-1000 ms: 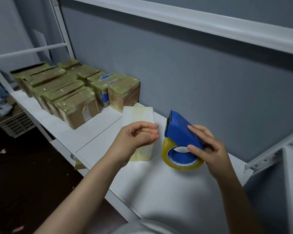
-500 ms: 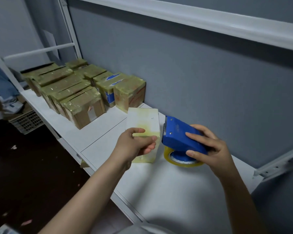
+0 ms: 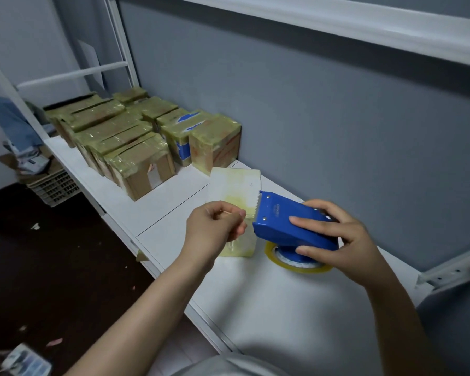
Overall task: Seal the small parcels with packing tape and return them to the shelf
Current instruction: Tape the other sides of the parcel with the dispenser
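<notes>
You have open room on the shelf (image 3: 269,299) along its front edge, nearest you. Taped parcels (image 3: 136,156) crowd the far left end, front edge to back wall. The pale parcel (image 3: 235,183) and tape dispenser (image 3: 288,226) block mid-shelf.

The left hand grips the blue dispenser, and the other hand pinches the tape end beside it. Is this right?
Not quite. The head view shows the right hand gripping the blue dispenser; the left hand pinches the tape end beside it.
</notes>
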